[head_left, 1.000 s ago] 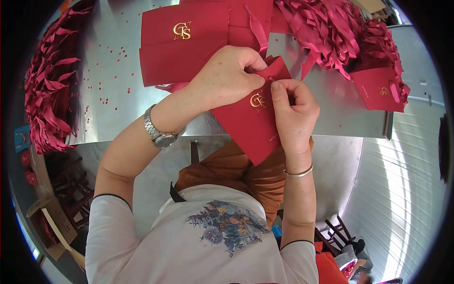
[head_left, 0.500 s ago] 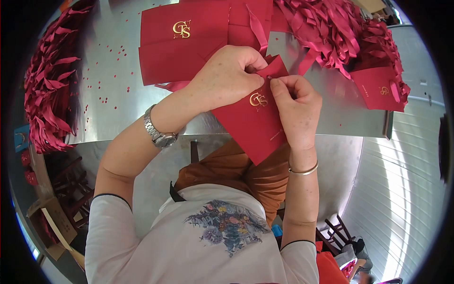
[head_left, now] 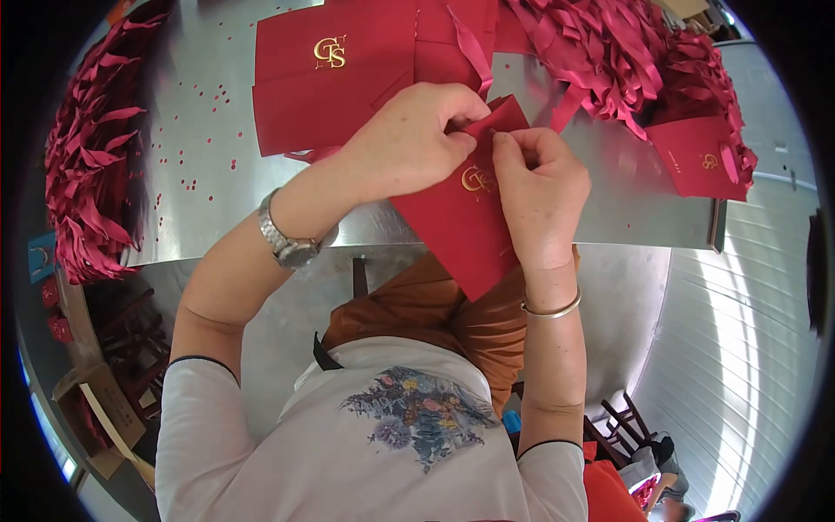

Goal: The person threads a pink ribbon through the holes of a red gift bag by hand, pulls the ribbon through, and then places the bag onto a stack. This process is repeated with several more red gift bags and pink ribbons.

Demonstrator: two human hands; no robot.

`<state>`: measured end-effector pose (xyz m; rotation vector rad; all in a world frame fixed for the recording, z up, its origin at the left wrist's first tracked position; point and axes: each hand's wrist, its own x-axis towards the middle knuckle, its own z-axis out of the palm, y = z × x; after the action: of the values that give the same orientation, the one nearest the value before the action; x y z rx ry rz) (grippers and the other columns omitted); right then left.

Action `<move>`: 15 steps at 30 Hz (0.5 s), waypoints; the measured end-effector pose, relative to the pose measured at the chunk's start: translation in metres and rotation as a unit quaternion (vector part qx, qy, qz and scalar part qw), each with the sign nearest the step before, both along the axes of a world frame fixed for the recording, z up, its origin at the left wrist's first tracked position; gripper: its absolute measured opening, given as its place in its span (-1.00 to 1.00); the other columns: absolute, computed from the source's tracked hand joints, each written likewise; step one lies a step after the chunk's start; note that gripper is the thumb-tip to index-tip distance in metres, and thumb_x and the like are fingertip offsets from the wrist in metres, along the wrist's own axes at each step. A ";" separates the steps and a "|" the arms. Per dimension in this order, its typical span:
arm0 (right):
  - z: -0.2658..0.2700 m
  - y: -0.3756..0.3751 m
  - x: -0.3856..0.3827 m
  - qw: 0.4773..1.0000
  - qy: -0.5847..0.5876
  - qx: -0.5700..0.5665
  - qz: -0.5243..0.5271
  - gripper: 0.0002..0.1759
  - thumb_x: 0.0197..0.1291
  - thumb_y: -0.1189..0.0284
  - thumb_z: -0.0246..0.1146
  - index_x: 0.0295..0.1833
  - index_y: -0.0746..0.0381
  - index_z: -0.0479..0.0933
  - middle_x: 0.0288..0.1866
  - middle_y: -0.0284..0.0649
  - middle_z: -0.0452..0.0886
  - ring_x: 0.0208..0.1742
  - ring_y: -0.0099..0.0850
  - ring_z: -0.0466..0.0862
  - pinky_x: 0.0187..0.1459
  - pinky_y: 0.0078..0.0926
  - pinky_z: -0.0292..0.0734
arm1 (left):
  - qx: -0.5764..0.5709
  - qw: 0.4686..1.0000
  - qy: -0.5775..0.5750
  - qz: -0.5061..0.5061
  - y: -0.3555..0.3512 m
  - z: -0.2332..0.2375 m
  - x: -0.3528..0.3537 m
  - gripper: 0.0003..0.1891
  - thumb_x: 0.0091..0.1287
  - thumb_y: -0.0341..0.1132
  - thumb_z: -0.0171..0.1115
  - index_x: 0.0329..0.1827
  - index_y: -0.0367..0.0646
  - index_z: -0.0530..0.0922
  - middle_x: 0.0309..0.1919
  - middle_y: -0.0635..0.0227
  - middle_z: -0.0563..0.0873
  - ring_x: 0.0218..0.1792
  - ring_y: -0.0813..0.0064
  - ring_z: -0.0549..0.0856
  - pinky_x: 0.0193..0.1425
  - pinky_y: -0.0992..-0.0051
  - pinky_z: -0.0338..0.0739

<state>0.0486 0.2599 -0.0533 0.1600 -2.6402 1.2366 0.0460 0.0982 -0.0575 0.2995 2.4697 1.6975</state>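
A red paper gift bag point(head_left: 461, 235) with gold lettering hangs tilted between my hands, its lower corner past the table's front edge. My left hand point(head_left: 417, 139) is closed on its upper left edge, thumb and fingers pinched together. My right hand point(head_left: 544, 191) pinches the bag near its upper right edge, thumb uppermost. Between the fingertips, at the bag's top, a small dark spot shows; I cannot make out what it is. Just beyond my left hand lie more flat red bags point(head_left: 348, 104), with a red ribbon point(head_left: 470, 52) on top.
Ribboned red bags are heaped along the left edge point(head_left: 87, 157) of the metal table point(head_left: 191, 226). Another ribbon heap point(head_left: 600, 52) is at the back right, beside a red bag point(head_left: 700, 157). Small red paper dots are scattered on the left. A cardboard box point(head_left: 109, 418) stands at lower left.
My right hand has shifted slightly up and left along the bag, covering part of its gold lettering. My left hand has moved a little left. Both still pinch the bag.
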 end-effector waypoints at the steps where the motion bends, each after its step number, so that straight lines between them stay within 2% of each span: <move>1: 0.001 0.000 -0.001 0.999 0.016 0.029 0.004 -0.87 0.09 0.43 0.36 -0.40 0.27 0.63 -0.53 -0.17 0.65 -0.53 -0.27 0.65 -0.40 -0.39 0.56 | -0.025 0.999 0.038 0.009 0.002 -0.002 0.001 -0.75 0.23 -0.58 0.20 -0.02 -0.34 0.58 -0.25 0.25 0.71 -0.19 0.51 0.68 -0.06 0.52 0.56; 5: 0.001 0.002 0.001 0.990 0.076 0.115 0.032 -0.84 0.06 0.44 0.35 -0.48 0.25 0.56 -0.58 -0.18 0.59 -0.54 -0.21 0.62 -0.45 -0.33 0.54 | -0.064 0.997 0.034 0.008 0.006 0.000 0.003 -0.75 0.21 -0.56 0.22 -0.04 -0.35 0.58 -0.23 0.17 0.71 -0.19 0.41 0.69 -0.03 0.48 0.56; 7: -0.005 0.004 -0.001 0.958 0.198 0.199 0.067 -0.79 0.03 0.45 0.35 -0.53 0.22 0.47 -0.60 -0.20 0.53 -0.55 -0.20 0.58 -0.50 -0.29 0.49 | -0.069 0.996 0.059 0.012 0.006 -0.002 0.003 -0.74 0.19 -0.55 0.23 -0.04 -0.35 0.57 -0.21 0.14 0.71 -0.19 0.37 0.69 -0.01 0.45 0.56; 10: -0.004 0.003 -0.002 0.934 0.239 0.254 0.074 -0.75 0.01 0.45 0.35 -0.56 0.19 0.39 -0.60 -0.20 0.49 -0.56 -0.21 0.55 -0.52 -0.27 0.47 | -0.053 0.997 0.048 0.010 0.006 -0.001 0.002 -0.74 0.20 -0.55 0.23 -0.02 -0.35 0.58 -0.20 0.12 0.72 -0.18 0.34 0.69 0.01 0.44 0.56; 14: -0.003 0.004 -0.004 0.949 0.217 0.216 0.079 -0.81 0.05 0.47 0.35 -0.50 0.25 0.49 -0.58 -0.19 0.56 -0.56 -0.28 0.58 -0.49 -0.36 0.50 | -0.051 0.996 0.067 0.018 0.004 -0.001 0.002 -0.73 0.21 -0.54 0.24 -0.01 -0.34 0.58 -0.24 0.20 0.71 -0.20 0.44 0.68 -0.03 0.49 0.56; 15: -0.003 0.005 -0.003 0.987 0.116 0.091 0.057 -0.85 0.07 0.48 0.35 -0.45 0.28 0.53 -0.55 -0.19 0.59 -0.56 -0.36 0.59 -0.46 -0.43 0.51 | -0.026 0.999 0.043 0.006 0.003 0.002 0.002 -0.73 0.21 -0.54 0.25 0.00 -0.34 0.58 -0.26 0.26 0.70 -0.22 0.51 0.65 -0.05 0.53 0.55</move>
<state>0.0459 0.2650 -0.0558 0.4610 -2.5643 0.9402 0.0476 0.1008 -0.0555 0.3608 2.5753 1.6561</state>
